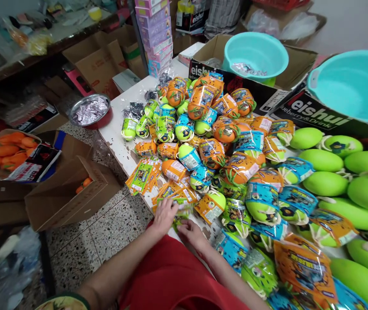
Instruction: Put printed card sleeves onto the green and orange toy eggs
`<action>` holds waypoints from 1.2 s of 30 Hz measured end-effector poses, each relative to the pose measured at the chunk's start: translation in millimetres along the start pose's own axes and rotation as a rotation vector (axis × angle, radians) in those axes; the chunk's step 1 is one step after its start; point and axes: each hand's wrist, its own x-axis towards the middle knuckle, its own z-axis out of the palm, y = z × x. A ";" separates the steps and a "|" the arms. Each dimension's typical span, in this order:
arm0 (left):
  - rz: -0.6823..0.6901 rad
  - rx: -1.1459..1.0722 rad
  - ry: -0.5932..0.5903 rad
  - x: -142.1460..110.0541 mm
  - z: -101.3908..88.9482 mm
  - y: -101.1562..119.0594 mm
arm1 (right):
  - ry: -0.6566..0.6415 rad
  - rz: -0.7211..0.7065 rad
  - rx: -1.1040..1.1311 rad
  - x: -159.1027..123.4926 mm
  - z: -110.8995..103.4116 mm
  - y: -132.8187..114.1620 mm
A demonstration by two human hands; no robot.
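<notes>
Head view: my left hand [166, 216] lies over a green wrapper [182, 201] at the table [119, 125] edge, my right [193, 234] curled just beside — whether either grips it, I can't tell. Bagged balls [225, 129] crowd ahead — flat packets [142, 177] left, turquoise basins [358, 82] beyond.

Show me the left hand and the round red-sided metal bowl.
Left bare hand [165, 216], head view: back of the hand.
Round red-sided metal bowl [102, 121], head view: red outer wall.
</notes>
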 end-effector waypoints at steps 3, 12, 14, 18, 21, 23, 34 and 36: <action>0.170 -0.011 -0.010 -25.4 13.0 1.7 | 0.011 -0.009 0.035 -0.7 2.1 3.7; 0.147 -0.042 0.086 -23.2 18.6 -12.9 | 0.053 0.046 0.091 2.3 6.5 16.2; 0.038 -0.037 0.128 -11.2 9.6 -16.3 | 0.082 0.073 0.096 2.0 6.5 17.4; -0.228 -0.015 0.069 10.3 -4.4 -19.3 | 0.108 0.095 0.111 2.7 8.0 18.7; -0.261 -0.017 -0.003 16.9 -8.7 -17.1 | 0.120 0.102 0.111 3.9 9.7 18.5; -0.256 -0.021 -0.040 16.4 -10.0 -14.2 | 0.130 0.101 0.108 4.6 10.8 18.4; -0.269 0.034 -0.063 14.0 -11.2 4.1 | 0.150 0.078 0.056 5.3 11.9 20.8; -0.256 0.040 -0.053 18.0 -11.7 6.2 | 0.146 0.073 0.043 5.0 12.4 20.5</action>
